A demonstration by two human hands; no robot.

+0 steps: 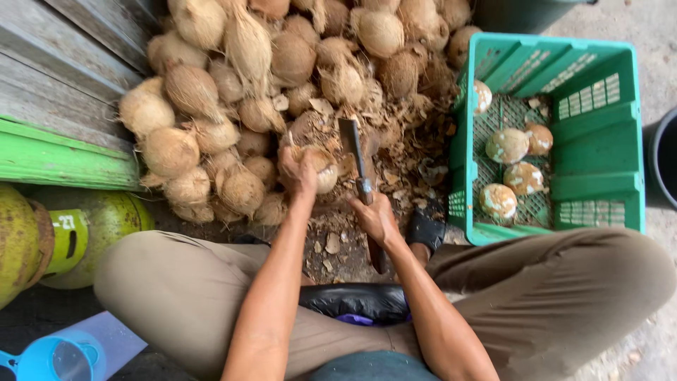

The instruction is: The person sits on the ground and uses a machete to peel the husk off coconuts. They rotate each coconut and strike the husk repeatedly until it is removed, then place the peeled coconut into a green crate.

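Note:
My left hand point(296, 173) grips a partly peeled coconut point(323, 168) just in front of my knees. My right hand point(377, 219) is closed around the handle of a cleaver point(352, 144), whose dark blade points away from me and lies against the right side of that coconut. Behind them rises a big pile of husked brown coconuts point(282, 63). Shell chips point(395, 176) litter the ground around the blade.
A green plastic crate point(599, 141) at the right holds several peeled pale coconuts point(508, 146). Green gas cylinders point(42, 240) stand at the left under a green wooden ledge point(56, 159). A blue scoop point(56, 356) lies at the lower left. A black bag point(356, 300) sits between my legs.

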